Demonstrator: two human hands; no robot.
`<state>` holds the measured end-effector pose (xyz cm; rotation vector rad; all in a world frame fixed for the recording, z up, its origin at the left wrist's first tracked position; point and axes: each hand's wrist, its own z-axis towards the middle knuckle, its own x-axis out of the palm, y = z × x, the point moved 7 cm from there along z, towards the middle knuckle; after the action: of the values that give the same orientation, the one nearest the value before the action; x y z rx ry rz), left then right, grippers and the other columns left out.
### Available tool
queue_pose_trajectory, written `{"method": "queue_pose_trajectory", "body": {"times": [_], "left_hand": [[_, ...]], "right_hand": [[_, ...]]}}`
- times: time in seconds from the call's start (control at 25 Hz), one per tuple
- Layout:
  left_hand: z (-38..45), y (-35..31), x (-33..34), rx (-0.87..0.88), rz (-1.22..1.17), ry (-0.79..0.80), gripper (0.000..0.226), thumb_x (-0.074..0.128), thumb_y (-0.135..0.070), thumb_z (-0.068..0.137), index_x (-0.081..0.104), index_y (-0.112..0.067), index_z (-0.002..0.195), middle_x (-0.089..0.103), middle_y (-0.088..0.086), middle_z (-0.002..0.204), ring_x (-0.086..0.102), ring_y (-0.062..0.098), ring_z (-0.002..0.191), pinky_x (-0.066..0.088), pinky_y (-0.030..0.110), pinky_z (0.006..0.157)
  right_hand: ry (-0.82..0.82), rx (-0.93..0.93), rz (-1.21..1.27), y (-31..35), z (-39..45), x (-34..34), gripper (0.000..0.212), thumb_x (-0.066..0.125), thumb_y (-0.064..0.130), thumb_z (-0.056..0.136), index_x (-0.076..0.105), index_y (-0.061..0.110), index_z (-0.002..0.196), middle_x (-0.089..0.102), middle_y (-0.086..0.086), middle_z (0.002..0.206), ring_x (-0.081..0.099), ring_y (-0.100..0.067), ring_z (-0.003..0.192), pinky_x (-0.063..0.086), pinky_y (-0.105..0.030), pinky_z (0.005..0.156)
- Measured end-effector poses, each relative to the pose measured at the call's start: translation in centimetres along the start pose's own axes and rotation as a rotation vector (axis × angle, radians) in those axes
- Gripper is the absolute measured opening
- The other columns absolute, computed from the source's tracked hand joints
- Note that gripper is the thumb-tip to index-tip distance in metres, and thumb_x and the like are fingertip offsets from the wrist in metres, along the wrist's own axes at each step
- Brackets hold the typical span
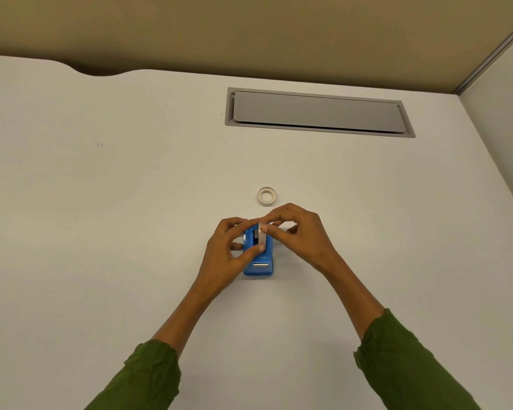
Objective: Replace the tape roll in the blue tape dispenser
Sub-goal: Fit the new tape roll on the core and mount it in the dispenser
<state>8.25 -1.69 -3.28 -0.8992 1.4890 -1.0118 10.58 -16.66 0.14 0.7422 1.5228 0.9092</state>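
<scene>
The blue tape dispenser [259,266] stands on the white desk with its metal cutter facing me. A whitish tape roll [261,236] sits upright in its cradle. My left hand [230,253] grips the dispenser's left side, thumb across the front and fingers reaching over the top of the roll. My right hand [298,232] pinches the roll from the right with fingertips and thumb. A second roll, a thin white ring [267,196], lies flat on the desk just beyond my hands.
A grey cable hatch [319,112] is set into the white desk [116,202] at the back right. A tan partition [249,31] runs behind the desk, and a light side panel [504,128] closes the right.
</scene>
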Motion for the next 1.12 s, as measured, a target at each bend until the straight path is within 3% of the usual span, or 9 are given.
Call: {"method": "queue_pose_trajectory", "body": {"times": [0.24,0.4,0.64,0.8,0.96,1.12], "left_hand": [[-0.1,-0.1,0.0,0.025,0.005,0.01,0.047,0.069,-0.025,0.076,0.055,-0.02,0.121,0.049,0.0,0.116,0.054,0.016,0.102,0.048,0.007,0.076],[0.1,0.0,0.1,0.018,-0.003,0.012,0.047,0.071,-0.026,0.075,0.056,-0.02,0.12,0.049,-0.001,0.115,0.055,0.013,0.101,0.049,0.006,0.073],[0.1,0.0,0.0,0.039,-0.018,0.018,0.048,0.067,-0.036,0.072,0.056,-0.024,0.117,0.05,-0.003,0.113,0.055,0.005,0.097,0.049,0.005,0.071],[0.2,0.0,0.2,0.029,-0.015,0.026,0.052,0.066,-0.037,0.07,0.055,-0.022,0.119,0.05,-0.002,0.114,0.057,0.012,0.099,0.049,0.005,0.072],[0.0,-0.2,-0.1,0.006,0.02,0.112,0.07,0.074,-0.036,0.066,0.044,-0.027,0.129,0.042,-0.004,0.131,0.05,0.014,0.112,0.049,0.008,0.074],[-0.4,-0.4,-0.5,-0.007,0.129,0.251,0.101,0.083,-0.035,0.057,0.021,-0.037,0.136,0.025,-0.006,0.15,0.031,0.013,0.13,0.041,0.028,0.097]], "right_hand": [[-0.032,-0.208,-0.201,0.9,-1.4,-0.1,0.026,0.078,0.017,0.072,0.072,0.019,0.098,0.064,-0.004,0.09,0.056,-0.012,0.081,0.042,-0.015,0.063],[-0.087,-0.357,-0.362,2.3,-1.8,0.0,0.012,0.075,0.012,0.074,0.073,0.01,0.085,0.066,-0.009,0.081,0.059,-0.019,0.074,0.049,-0.029,0.062],[-0.046,-0.371,-0.428,3.4,-1.9,0.8,0.008,0.073,0.01,0.076,0.068,0.008,0.082,0.064,-0.009,0.078,0.055,-0.018,0.07,0.046,-0.027,0.058],[-0.054,-0.322,-0.419,3.1,-1.7,0.9,0.007,0.07,0.01,0.078,0.066,0.008,0.083,0.062,-0.008,0.08,0.049,-0.012,0.072,0.043,-0.023,0.06],[-0.073,-0.296,-0.441,3.1,-1.7,0.9,0.008,0.07,0.011,0.078,0.066,0.009,0.084,0.062,-0.008,0.084,0.053,-0.017,0.075,0.045,-0.027,0.06],[-0.127,-0.339,-0.548,3.1,-2.2,1.0,0.01,0.07,0.017,0.078,0.066,0.013,0.086,0.061,-0.011,0.105,0.05,-0.022,0.1,0.044,-0.038,0.074]]}}
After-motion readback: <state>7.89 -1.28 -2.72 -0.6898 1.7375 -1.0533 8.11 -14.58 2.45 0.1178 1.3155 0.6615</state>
